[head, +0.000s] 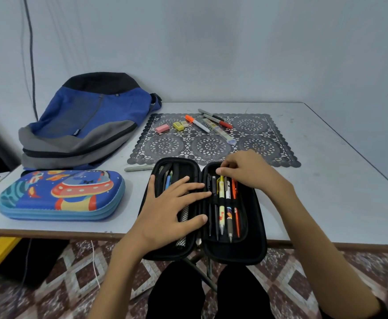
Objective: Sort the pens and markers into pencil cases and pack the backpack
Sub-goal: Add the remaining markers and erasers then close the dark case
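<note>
I'm steadying the open black hard-shell pencil case (256,247), left hand (165,212) fingers (195,186) spread, right hand (248,171) pinching its yellow plastic pen (221,203).

Two pencil cases, the black pencil case (234,255) and the blue pencil case (59,194); one backpack (89,116); one lace mat (211,147); four markers (197,123), three on the mat and one grey marker (138,168) on the bare tabletop (326,192); two erasers, a pink eraser (162,128) and a yellow eraser (178,126); five pens (221,203) visible in the black case's right half
</note>
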`<state>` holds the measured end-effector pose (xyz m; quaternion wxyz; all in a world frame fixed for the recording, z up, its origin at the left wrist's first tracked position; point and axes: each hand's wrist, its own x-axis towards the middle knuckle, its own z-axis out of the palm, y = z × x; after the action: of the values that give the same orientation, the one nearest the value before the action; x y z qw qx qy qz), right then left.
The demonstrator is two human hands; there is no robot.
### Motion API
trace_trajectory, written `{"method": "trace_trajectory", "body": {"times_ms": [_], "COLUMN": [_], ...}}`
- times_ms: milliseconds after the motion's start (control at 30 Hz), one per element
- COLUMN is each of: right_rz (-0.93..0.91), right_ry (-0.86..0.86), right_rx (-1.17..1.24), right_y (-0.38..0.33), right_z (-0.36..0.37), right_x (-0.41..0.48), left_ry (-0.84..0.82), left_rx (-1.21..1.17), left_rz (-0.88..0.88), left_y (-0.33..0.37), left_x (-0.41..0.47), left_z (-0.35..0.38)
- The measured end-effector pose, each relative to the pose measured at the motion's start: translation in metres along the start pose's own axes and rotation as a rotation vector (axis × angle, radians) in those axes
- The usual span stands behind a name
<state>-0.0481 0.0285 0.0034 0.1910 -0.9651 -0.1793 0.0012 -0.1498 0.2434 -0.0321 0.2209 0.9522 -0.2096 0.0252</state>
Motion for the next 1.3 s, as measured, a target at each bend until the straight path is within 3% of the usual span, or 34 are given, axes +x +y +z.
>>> {"method": "trace_trajectory", "body": {"times_ms": [200, 300, 400, 467, 567, 1000, 1067, 1133, 1233, 1300], "right_rz": [0.009, 0.103, 0.124, 0.037, -0.047, -0.009, -0.005, 0.055, 0.176, 0.221], "right_ry": [-0.015, 0.047, -0.056, -0.133, -0.124, -0.118, -0.035, 0.176, 0.413, 0.302], "right_rx": [0.226, 0.629, 1.085, 1.197, 1.068, 0.727, 0.805, 0.849, 0.481, 0.133], "right_y": [0.004, 0.003, 0.002, 0.003, -0.003, -0.015, -0.013, -0.005, 0.016, 0.03], "right_z": [-0.001, -0.006, -0.011, -0.01, 0.002, 0.013, 0.005, 0.003, 0.01, 0.016], "right_x": [-0.001, -0.004, -0.009, -0.011, -0.012, 0.002, 0.012, 0.03, 0.064, 0.082], "left_ry": [0.008, 0.007, -0.001, -0.001, 0.0, 0.08, 0.077, 0.071, 0.061, 0.059], "left_rx": [-0.001, -0.002, -0.072, -0.153, -0.272, -0.427, -0.438, -0.45, -0.455, -0.459], "left_rz": [0.004, -0.008, -0.034, -0.053, -0.066, -0.067, -0.072, -0.081, -0.088, -0.093], "left_y": [0.001, 0.002, 0.005, 0.007, 0.007, 0.001, 0.0, 0.002, 0.003, 0.003], "left_x": [0.0, -0.001, -0.001, -0.001, 0.0, -0.004, -0.004, -0.004, -0.005, -0.005], "left_z": [0.001, -0.002, -0.005, -0.006, -0.007, -0.008, -0.007, -0.006, -0.006, -0.006]}}
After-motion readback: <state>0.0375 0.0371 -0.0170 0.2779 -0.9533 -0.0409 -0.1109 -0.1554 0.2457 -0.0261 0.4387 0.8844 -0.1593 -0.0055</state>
